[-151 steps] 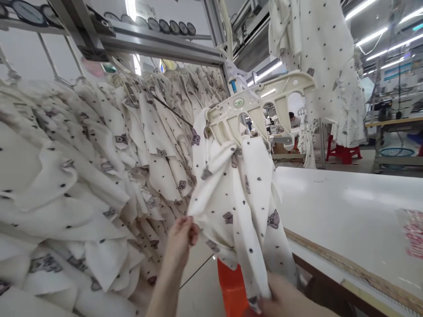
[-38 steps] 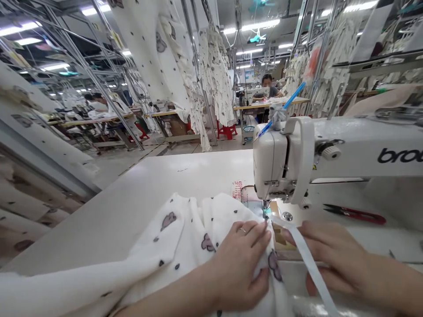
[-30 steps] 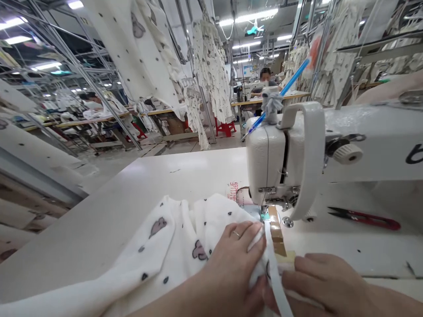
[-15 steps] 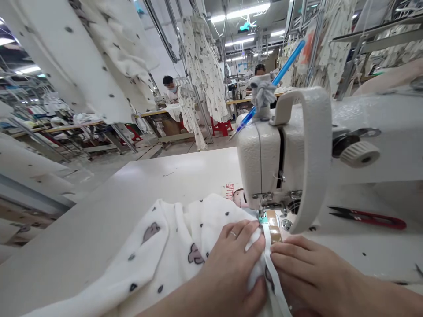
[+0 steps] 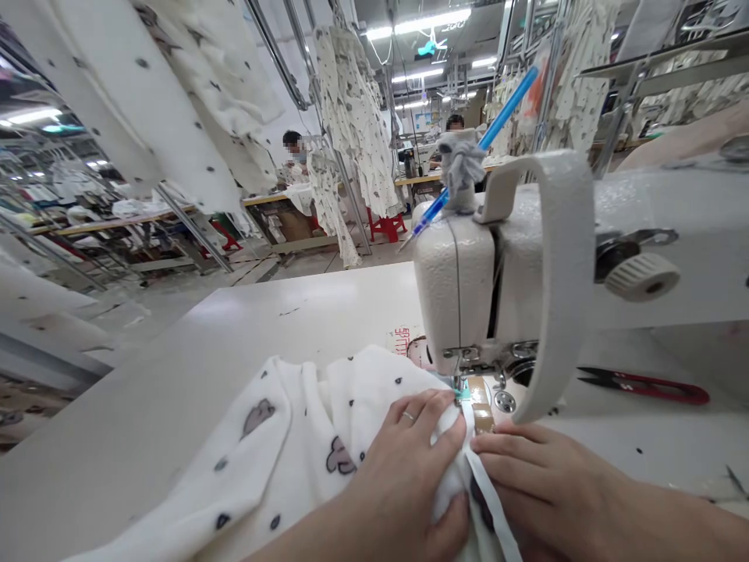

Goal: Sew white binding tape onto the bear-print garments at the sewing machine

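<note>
A white fleecy garment piece (image 5: pixel 319 421) with grey patches and small dark spots lies on the table, its right edge under the needle area of a white sewing machine (image 5: pixel 456 273). My left hand (image 5: pixel 409 460), with a ring on one finger, presses and grips the cloth just left of the presser foot (image 5: pixel 459 389). A narrow white tape (image 5: pixel 490 490) runs from the foot down towards me between my hands. My right hand (image 5: pixel 544 476) has its fingers together against the tape's right side; its thumb is hidden. Brown tape (image 5: pixel 481 406) covers part of the machine bed.
Red-handled thread snips (image 5: pixel 649 385) lie right of the machine. A blue pen (image 5: pixel 485 140) is tucked slantwise into cloth on the machine head. Spotted garments (image 5: pixel 356 117) hang beyond the table (image 5: pixel 281 312). Two people sit at other machines behind.
The view has shifted a little, so most things appear slightly further left. Both hands keep nearly the same place on the cloth and tape.
</note>
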Motion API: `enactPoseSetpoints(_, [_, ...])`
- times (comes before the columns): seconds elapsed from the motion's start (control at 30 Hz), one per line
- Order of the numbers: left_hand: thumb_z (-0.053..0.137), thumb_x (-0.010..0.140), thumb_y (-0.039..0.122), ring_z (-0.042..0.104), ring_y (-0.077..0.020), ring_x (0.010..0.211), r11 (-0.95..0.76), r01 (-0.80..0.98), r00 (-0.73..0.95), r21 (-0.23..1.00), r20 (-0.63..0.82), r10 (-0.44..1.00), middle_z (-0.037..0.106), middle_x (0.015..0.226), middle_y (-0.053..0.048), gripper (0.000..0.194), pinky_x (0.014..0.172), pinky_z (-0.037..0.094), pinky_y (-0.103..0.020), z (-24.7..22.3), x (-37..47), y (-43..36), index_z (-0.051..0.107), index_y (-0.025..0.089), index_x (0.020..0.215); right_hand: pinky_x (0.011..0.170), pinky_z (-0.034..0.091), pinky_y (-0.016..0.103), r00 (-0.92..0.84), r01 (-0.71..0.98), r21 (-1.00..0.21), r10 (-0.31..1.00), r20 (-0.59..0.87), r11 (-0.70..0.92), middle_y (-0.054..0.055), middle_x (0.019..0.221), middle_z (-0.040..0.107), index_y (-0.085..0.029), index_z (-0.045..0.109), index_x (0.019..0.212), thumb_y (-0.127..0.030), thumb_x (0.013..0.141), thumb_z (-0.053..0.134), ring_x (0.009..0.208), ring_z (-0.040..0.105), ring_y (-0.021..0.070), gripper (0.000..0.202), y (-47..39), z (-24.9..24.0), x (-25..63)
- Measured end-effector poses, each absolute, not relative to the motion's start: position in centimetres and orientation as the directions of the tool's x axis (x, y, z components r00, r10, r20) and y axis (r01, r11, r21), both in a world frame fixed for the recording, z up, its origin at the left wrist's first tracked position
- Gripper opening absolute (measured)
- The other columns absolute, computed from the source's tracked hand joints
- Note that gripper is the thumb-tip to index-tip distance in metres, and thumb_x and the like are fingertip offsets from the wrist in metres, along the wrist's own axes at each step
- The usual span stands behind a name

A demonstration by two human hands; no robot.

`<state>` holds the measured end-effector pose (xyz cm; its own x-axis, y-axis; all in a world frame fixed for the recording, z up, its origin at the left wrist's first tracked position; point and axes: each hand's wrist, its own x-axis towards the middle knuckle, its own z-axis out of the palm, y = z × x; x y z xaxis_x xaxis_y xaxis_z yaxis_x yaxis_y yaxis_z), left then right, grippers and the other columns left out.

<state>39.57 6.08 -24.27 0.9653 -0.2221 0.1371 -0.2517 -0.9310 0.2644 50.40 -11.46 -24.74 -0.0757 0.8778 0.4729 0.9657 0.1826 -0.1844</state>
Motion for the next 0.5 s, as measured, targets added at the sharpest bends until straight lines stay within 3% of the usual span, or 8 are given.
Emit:
enactPoseSetpoints(0.13, [0.049, 0.071, 0.022, 0.036, -0.0323, 0.118, -0.933, -0.258, 0.961, 0.252, 0.166, -0.222, 0.04, 0.128, -0.016, 0.048, 0.095, 0.035, -0.051, -24.0, 40.0, 6.8, 0.045, 0.015, 0.119, 0.097, 0.037, 0.029, -0.101, 0.934, -0.276, 0.909, 0.403, 0.226, 0.006, 0.103, 0.057, -0.012, 0.06, 0.095, -0.026, 0.092, 0.034, 0.103, 0.048, 0.0163, 0.029, -11.2, -25.1, 51.0])
enactPoseSetpoints(0.2, [0.048, 0.073, 0.02, 0.038, -0.0295, 0.116, -0.913, -0.319, 0.937, 0.255, 0.23, -0.263, 0.042, 0.125, -0.014, 0.044, 0.095, 0.036, -0.047, -23.9, 40.6, 7.5, 0.047, 0.015, 0.117, 0.098, 0.034, 0.027, -0.108, 0.919, -0.307, 0.907, 0.407, 0.248, 0.005, 0.099, 0.057, -0.012, 0.059, 0.094, -0.025, 0.088, 0.041, 0.098, 0.049, 0.0148, 0.023, -11.2, -25.5, 51.3])
enactPoseSetpoints(0.33, [0.039, 0.077, 0.011, 0.052, -0.022, 0.089, -0.877, -0.452, 0.835, 0.165, 0.424, -0.351, 0.056, 0.098, -0.011, 0.029, 0.079, 0.042, -0.04, -23.2, 40.7, 7.9, 0.054, 0.014, 0.102, 0.104, 0.026, 0.029, -0.115, 0.925, -0.283, 0.896, 0.43, 0.254, 0.004, 0.097, 0.056, -0.014, 0.056, 0.085, -0.019, 0.083, 0.046, 0.1, 0.047, 0.0151, 0.012, -11.5, -25.7, 51.7])
enactPoseSetpoints(0.43, [0.038, 0.081, 0.014, 0.051, -0.0201, 0.073, -0.956, -0.274, 0.896, 0.107, 0.39, -0.213, 0.056, 0.086, -0.01, 0.021, 0.065, 0.043, -0.035, -23.3, 37.1, 6.4, 0.056, 0.014, 0.09, 0.105, 0.024, 0.033, -0.174, 0.911, -0.298, 0.921, 0.349, 0.285, 0.006, 0.104, 0.053, -0.011, 0.055, 0.099, -0.019, 0.085, 0.043, 0.107, 0.043, 0.0169, 0.02, -11.9, -25.3, 51.7])
enactPoseSetpoints(0.5, [0.04, 0.083, 0.023, 0.053, -0.0209, 0.073, -0.984, -0.172, 0.931, 0.04, 0.332, -0.149, 0.057, 0.087, -0.01, 0.021, 0.061, 0.044, -0.032, -24.2, 32.9, 5.0, 0.056, 0.016, 0.094, 0.104, 0.025, 0.035, -0.188, 0.9, -0.333, 0.941, 0.282, 0.28, 0.006, 0.105, 0.053, -0.011, 0.055, 0.105, -0.018, 0.086, 0.041, 0.106, 0.043, 0.017, 0.024, -12.1, -25.0, 51.6])
